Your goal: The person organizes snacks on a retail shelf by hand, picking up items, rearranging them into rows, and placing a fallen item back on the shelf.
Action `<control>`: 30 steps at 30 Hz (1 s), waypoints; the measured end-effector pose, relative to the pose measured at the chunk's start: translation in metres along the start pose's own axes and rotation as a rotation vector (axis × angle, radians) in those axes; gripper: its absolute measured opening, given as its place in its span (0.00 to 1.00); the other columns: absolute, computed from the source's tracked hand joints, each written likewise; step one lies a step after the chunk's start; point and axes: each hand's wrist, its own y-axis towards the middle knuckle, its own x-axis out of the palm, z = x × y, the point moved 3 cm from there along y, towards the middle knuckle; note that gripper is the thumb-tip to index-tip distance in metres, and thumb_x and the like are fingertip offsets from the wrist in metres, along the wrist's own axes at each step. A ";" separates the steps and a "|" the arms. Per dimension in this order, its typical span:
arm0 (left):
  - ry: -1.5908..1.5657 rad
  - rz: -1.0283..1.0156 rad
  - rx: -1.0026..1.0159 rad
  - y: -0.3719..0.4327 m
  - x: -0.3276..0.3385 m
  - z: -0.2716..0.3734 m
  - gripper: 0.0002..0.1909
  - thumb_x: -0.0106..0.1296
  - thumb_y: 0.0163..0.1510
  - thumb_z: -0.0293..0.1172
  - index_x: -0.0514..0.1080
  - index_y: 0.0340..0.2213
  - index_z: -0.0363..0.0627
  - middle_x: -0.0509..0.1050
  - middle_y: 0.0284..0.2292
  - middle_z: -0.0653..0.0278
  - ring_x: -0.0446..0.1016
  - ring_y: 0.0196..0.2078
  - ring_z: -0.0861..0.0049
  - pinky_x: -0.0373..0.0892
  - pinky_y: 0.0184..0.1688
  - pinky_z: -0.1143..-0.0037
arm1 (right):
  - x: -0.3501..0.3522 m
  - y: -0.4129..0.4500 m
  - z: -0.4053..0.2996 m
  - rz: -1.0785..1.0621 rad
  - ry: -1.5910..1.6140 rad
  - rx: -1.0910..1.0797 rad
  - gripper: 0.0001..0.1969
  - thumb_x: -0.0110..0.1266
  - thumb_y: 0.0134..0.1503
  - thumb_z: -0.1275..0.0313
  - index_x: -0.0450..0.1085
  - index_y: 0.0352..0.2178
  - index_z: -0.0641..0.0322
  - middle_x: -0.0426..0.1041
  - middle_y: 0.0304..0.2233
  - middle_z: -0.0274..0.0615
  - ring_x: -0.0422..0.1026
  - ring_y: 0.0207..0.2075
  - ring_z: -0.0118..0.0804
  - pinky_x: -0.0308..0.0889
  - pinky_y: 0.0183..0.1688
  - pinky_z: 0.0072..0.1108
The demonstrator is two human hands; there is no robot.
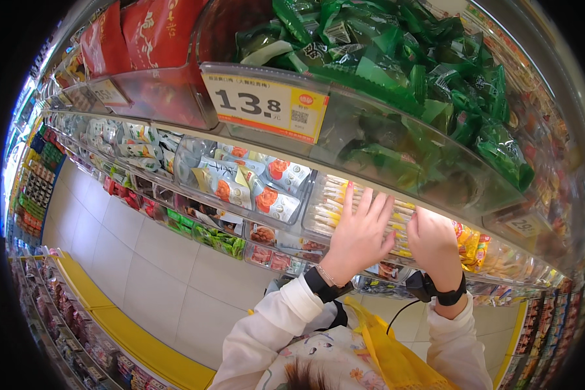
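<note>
My left hand (360,229) lies palm down with fingers spread over a row of slim yellow and white packets (327,207) in a clear plastic bin. Close to its right, my right hand (431,234) reaches into the same bin, its fingers partly hidden under the shelf edge above. Whether the right hand grips a packet cannot be seen. Left of this bin, another clear bin holds white and yellow pouches (273,195) with orange pictures. Yellow bags (470,243) lie just right of my right hand.
Overhead, a clear shelf front (395,131) holds green-wrapped sweets (370,48), red bags (151,34) and a price card (268,105). Lower shelves carry green packets (219,239) and meat-coloured packs (273,258). A yellow-edged display (141,341) stands across the tiled floor (161,248).
</note>
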 end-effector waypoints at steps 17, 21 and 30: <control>0.044 0.099 -0.007 -0.005 0.003 -0.002 0.33 0.52 0.53 0.50 0.71 0.53 0.37 0.69 0.54 0.53 0.59 0.63 0.54 0.44 0.69 0.47 | 0.048 0.023 0.017 0.001 -0.231 -0.134 0.09 0.49 0.59 0.70 0.70 0.31 0.67 0.76 0.25 0.55 0.77 0.28 0.55 0.73 0.33 0.39; 0.019 0.117 -0.001 -0.005 0.004 -0.002 0.33 0.52 0.53 0.50 0.71 0.53 0.37 0.68 0.55 0.53 0.59 0.64 0.54 0.44 0.69 0.47 | 0.037 0.022 0.020 -0.026 -0.091 -0.014 0.10 0.50 0.59 0.70 0.69 0.34 0.68 0.75 0.26 0.57 0.75 0.30 0.60 0.72 0.35 0.42; 0.036 0.096 -0.023 -0.006 0.001 -0.002 0.36 0.52 0.55 0.51 0.68 0.55 0.32 0.68 0.55 0.50 0.60 0.63 0.55 0.44 0.69 0.47 | 0.006 0.011 -0.005 -0.092 0.065 0.114 0.21 0.49 0.58 0.75 0.66 0.53 0.72 0.71 0.48 0.66 0.69 0.48 0.66 0.66 0.51 0.41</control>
